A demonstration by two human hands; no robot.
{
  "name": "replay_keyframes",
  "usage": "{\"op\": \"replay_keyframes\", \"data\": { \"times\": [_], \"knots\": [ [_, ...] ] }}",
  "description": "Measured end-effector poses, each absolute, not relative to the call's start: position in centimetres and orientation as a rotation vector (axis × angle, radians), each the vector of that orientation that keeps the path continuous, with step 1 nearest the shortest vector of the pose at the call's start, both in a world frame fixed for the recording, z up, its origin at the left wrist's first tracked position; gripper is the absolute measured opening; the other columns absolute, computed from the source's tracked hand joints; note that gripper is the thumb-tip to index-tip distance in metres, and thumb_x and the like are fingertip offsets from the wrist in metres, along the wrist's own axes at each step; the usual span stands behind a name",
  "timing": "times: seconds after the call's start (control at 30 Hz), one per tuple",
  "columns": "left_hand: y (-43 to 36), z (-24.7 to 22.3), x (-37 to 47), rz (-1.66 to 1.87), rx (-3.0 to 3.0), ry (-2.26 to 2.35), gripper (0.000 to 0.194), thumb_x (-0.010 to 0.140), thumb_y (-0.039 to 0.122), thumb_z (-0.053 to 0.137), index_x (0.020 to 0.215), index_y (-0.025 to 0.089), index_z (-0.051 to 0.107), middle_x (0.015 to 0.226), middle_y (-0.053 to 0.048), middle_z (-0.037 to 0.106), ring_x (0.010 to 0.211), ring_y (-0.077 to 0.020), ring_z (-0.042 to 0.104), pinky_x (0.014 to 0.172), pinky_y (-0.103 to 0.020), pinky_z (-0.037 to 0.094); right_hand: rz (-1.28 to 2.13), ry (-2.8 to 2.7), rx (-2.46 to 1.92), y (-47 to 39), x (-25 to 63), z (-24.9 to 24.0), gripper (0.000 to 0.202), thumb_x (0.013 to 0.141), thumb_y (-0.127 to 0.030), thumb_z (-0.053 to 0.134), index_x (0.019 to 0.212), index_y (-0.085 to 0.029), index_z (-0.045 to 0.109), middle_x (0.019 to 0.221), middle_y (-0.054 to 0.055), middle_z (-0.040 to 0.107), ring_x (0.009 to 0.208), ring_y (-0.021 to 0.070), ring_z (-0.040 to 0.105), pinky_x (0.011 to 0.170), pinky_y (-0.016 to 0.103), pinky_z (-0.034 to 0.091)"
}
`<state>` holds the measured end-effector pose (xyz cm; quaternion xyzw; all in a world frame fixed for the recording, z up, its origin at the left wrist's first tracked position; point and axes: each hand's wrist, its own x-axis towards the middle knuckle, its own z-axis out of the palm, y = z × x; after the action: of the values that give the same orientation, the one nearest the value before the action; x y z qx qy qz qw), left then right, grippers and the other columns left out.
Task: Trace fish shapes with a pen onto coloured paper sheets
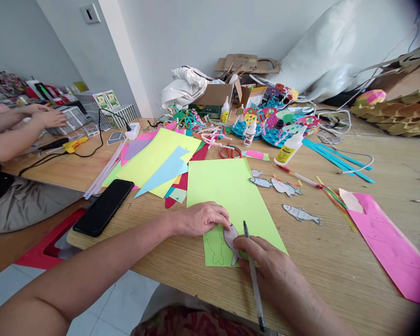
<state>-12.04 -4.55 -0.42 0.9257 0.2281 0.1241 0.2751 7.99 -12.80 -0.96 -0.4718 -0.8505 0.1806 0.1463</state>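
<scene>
My left hand (200,218) presses a grey paper fish cutout (231,239) flat on a light green sheet (231,189) near the table's front edge. My right hand (266,261) holds a pen (254,275), its tip just right of the fish's top edge. A drawn fish outline (214,247) shows on the green sheet, left of the cutout. Three more paper fish (283,187) (301,214) (261,182) lie loose to the right of the sheet.
A black phone (104,206) lies at the left. Coloured paper (161,161), red scissors (230,152), glue bottles (290,148) and craft pieces crowd the middle and back. A pink sheet (388,240) lies at right. Another person's arms (17,126) rest far left.
</scene>
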Motion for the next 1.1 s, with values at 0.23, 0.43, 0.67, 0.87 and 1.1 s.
{"op": "replay_keyframes", "data": {
  "times": [0.23, 0.43, 0.67, 0.87, 1.1],
  "knots": [
    [-3.9, -0.3, -12.4, 0.330, 2.125, 0.740, 0.039, 0.080, -0.007, 0.037, 0.100, 0.016, 0.061, 0.102, -0.003, 0.065, 0.096, -0.0105, 0.057, 0.087, -0.024, 0.043, 0.561, -2.414, -1.377, -12.9, 7.9, -0.9, 0.025, 0.075, -0.004, 0.044, 0.088, -0.019, 0.059, 0.078, 0.004, 0.064, 0.068, 0.0152, 0.062, 0.059, 0.022, 0.046],
    [-3.3, -0.5, -12.7, 0.389, 1.927, 0.722, 0.034, 0.079, -0.006, 0.036, 0.095, 0.013, 0.060, 0.093, -0.004, 0.063, 0.080, -0.0081, 0.055, 0.078, -0.023, 0.044, 0.578, -2.404, -1.394, -12.8, 7.9, -1.2, 0.025, 0.077, -0.005, 0.043, 0.089, -0.019, 0.060, 0.080, 0.005, 0.065, 0.069, 0.0157, 0.063, 0.058, 0.023, 0.046],
    [-3.2, -0.6, -12.8, 0.447, 1.886, 0.716, 0.031, 0.081, -0.003, 0.037, 0.096, 0.011, 0.059, 0.091, -0.005, 0.063, 0.080, -0.0092, 0.055, 0.078, -0.024, 0.045, 0.566, -2.395, -1.392, -12.8, 7.9, -1.3, 0.024, 0.079, -0.006, 0.043, 0.090, -0.018, 0.060, 0.082, 0.006, 0.066, 0.072, 0.0171, 0.064, 0.061, 0.025, 0.048],
    [-4.0, 0.0, -12.1, 0.323, 2.294, 0.645, 0.037, 0.079, -0.007, 0.039, 0.099, 0.013, 0.063, 0.103, -0.006, 0.063, 0.098, -0.0133, 0.055, 0.090, -0.025, 0.041, 0.562, -2.400, -1.376, -12.9, 7.9, -1.2, 0.024, 0.080, -0.006, 0.042, 0.090, -0.018, 0.060, 0.081, 0.006, 0.065, 0.070, 0.0162, 0.063, 0.060, 0.024, 0.049],
    [-4.3, 0.1, -11.4, 0.263, 2.534, 0.596, 0.035, 0.079, -0.009, 0.041, 0.091, 0.012, 0.067, 0.100, -0.008, 0.063, 0.095, -0.0154, 0.055, 0.090, -0.025, 0.040, 0.597, -2.396, -1.372, -12.6, 8.0, -0.8, 0.022, 0.079, -0.008, 0.045, 0.088, -0.020, 0.060, 0.081, 0.005, 0.066, 0.069, 0.0161, 0.063, 0.058, 0.024, 0.049]
  ]
}}
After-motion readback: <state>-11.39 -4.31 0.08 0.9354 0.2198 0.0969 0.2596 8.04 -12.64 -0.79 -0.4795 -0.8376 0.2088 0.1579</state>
